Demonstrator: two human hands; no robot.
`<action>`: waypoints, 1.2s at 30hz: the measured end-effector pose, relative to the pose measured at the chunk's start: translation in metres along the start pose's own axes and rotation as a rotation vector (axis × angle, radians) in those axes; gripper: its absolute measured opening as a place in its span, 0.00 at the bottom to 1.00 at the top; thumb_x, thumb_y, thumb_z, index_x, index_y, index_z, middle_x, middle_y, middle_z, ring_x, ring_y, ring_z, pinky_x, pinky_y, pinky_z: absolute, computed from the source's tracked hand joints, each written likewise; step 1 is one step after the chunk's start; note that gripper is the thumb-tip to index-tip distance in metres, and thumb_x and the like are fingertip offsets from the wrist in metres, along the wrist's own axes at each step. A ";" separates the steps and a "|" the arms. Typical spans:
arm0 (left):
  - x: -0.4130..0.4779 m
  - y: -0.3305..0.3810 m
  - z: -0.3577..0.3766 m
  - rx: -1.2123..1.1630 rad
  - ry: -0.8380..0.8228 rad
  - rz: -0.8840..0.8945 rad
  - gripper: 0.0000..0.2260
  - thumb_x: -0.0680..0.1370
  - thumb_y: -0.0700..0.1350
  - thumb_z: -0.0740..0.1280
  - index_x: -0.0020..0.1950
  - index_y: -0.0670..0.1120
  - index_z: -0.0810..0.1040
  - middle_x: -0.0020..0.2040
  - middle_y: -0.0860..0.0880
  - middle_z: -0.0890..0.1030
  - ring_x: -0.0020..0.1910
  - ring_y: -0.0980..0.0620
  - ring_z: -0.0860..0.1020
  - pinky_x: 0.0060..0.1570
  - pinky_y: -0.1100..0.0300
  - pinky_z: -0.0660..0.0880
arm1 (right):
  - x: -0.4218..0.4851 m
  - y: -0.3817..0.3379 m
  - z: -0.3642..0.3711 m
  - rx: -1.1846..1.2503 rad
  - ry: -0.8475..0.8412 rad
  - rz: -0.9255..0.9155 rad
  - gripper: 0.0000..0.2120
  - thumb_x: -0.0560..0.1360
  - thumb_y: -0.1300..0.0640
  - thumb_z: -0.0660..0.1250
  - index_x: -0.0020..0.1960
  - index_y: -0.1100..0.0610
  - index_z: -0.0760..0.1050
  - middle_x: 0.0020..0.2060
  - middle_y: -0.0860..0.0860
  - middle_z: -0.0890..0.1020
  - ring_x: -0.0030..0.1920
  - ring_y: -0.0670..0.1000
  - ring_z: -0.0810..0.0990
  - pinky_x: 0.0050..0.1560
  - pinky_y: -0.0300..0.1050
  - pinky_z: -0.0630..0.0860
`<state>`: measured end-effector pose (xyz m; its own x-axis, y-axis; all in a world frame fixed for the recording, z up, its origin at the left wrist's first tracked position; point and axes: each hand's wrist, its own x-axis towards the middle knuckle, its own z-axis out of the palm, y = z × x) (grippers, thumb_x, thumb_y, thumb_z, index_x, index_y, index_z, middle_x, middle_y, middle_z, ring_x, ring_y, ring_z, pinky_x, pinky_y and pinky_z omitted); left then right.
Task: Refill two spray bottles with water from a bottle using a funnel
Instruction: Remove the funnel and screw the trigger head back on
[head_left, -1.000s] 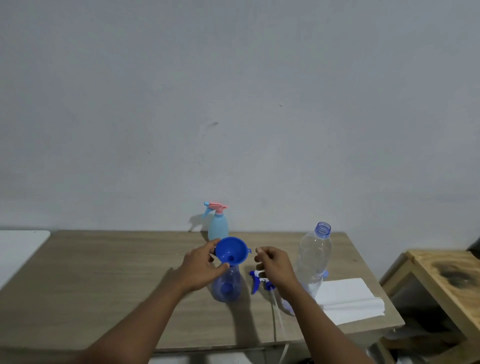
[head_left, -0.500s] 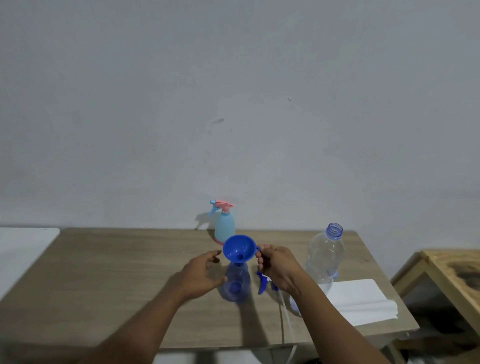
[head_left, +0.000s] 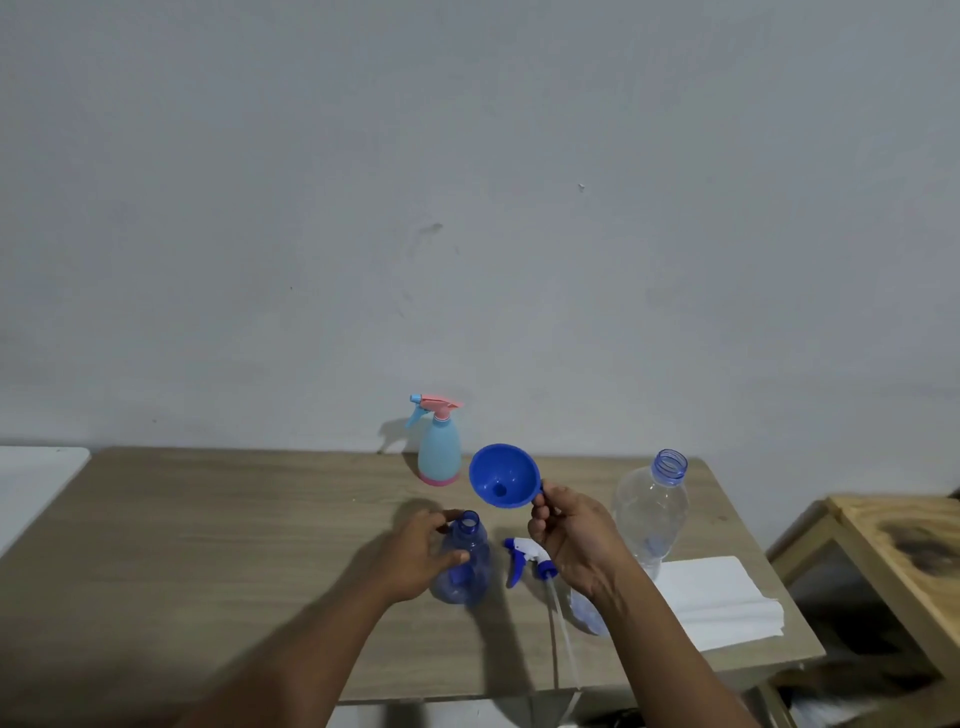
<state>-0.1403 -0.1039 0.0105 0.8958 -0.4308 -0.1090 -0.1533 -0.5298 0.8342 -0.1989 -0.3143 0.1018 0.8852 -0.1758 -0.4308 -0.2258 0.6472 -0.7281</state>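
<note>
Above the middle of the wooden table (head_left: 208, 545), the blue funnel (head_left: 504, 477) is hanging in the air, tilted with its mouth towards the camera. It is sitting up and to the right of the blue spray bottle (head_left: 465, 564), clear of its open neck. I am judging the funnel to be light, stiff plastic, slick when wet, with the rim tab as the sensible hold. The right hand (head_left: 574, 540) is pinching exactly there, its remaining fingers curling loosely below.

The left hand (head_left: 421, 553) is wrapping around the spray bottle's shoulder, steadying it upright on the table. That bottle is looking thin-walled, likely light and easy to tip.

Its trigger head (head_left: 524, 558) is lying between bottle and right wrist. An uncapped water bottle (head_left: 652, 512) is standing beyond, beside a white cloth (head_left: 717, 603). A pale blue sprayer (head_left: 439, 447) is waiting at the wall.
</note>
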 end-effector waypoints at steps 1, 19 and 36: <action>0.001 -0.001 0.000 0.001 0.009 0.010 0.21 0.73 0.46 0.76 0.64 0.53 0.76 0.57 0.54 0.78 0.55 0.57 0.79 0.56 0.64 0.76 | 0.000 0.003 -0.004 -0.057 0.019 -0.047 0.09 0.82 0.65 0.59 0.47 0.65 0.75 0.31 0.54 0.74 0.29 0.48 0.71 0.29 0.38 0.72; -0.024 -0.047 -0.040 -0.083 0.215 -0.064 0.23 0.71 0.39 0.78 0.64 0.50 0.77 0.53 0.47 0.78 0.48 0.61 0.76 0.45 0.77 0.68 | 0.009 0.116 -0.076 -1.821 -0.316 -0.567 0.09 0.81 0.56 0.60 0.57 0.54 0.78 0.57 0.51 0.79 0.55 0.50 0.78 0.50 0.37 0.67; -0.032 -0.054 -0.029 -0.138 0.295 0.012 0.23 0.72 0.40 0.77 0.66 0.47 0.78 0.54 0.49 0.78 0.50 0.64 0.78 0.48 0.77 0.71 | 0.045 0.099 -0.061 -1.464 0.201 -0.447 0.20 0.79 0.65 0.62 0.69 0.54 0.71 0.66 0.52 0.74 0.67 0.52 0.71 0.67 0.46 0.69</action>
<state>-0.1485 -0.0405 -0.0157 0.9797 -0.1952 0.0457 -0.1244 -0.4129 0.9022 -0.2066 -0.3035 -0.0225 0.9466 -0.3219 -0.0172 -0.2604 -0.7318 -0.6298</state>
